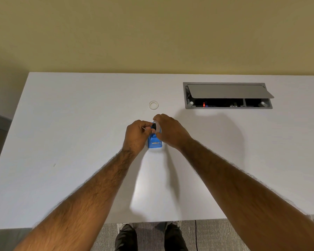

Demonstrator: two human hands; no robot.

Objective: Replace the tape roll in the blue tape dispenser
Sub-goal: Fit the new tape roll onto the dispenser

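Note:
The blue tape dispenser (154,143) stands on the white desk (80,133), its cutter end facing me. Over its far end my right hand (168,130) grips a clear tape roll (157,128) with a black hub (154,126) in its middle. My left hand (137,135) is at the roll's left side, its fingertips pinched on a thin strip of tape end. Both hands hide the dispenser's rear half. An empty white tape core (153,105) lies flat on the desk beyond the hands.
A grey recessed cable box (227,96) with its lid propped open sits in the desk at the back right. A yellow wall rises behind the desk. The desk's near edge runs above my shoes on grey carpet.

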